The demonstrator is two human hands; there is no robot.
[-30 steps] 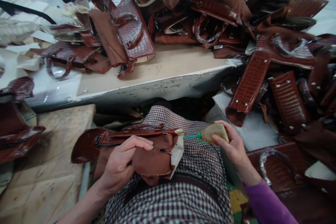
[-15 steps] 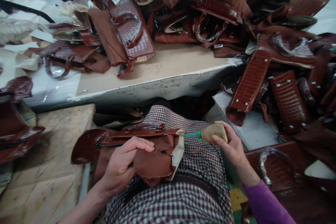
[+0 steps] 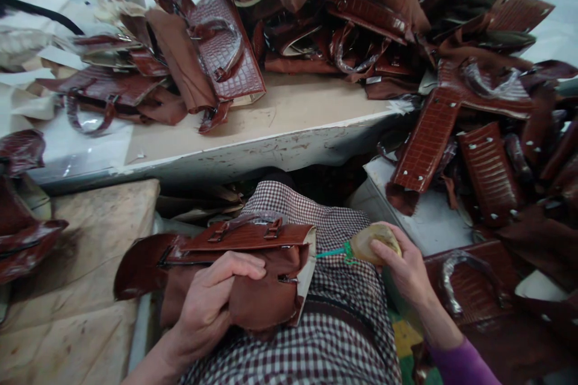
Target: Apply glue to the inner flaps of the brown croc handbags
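Note:
Across my lap lies a partly assembled brown handbag (image 3: 253,238) with a crocodile-pattern outside, a plastic-wrapped handle and a loose brown lining (image 3: 264,301). My left hand (image 3: 214,295) is closed on the lining, thumb side hidden beneath the fabric. At the right, my right hand (image 3: 400,258) grips a yellowish translucent squeeze bottle (image 3: 368,243) with a thin green nozzle (image 3: 332,252). The nozzle's tip meets the pale edge (image 3: 308,267) at the bag's right end. Whether anything is flowing from it cannot be seen.
Ahead stands a workbench (image 3: 289,108) heaped with brown bag parts (image 3: 230,48). A stained board (image 3: 85,240) is at my left, with another bag (image 3: 27,228) on it. More bags (image 3: 478,277) crowd my right side, near a white box (image 3: 415,222).
The handbag has tilted so that more of its handle side shows. My right hand and the squeeze bottle have moved slightly right and down, the nozzle tip passing lower along the bag's edge.

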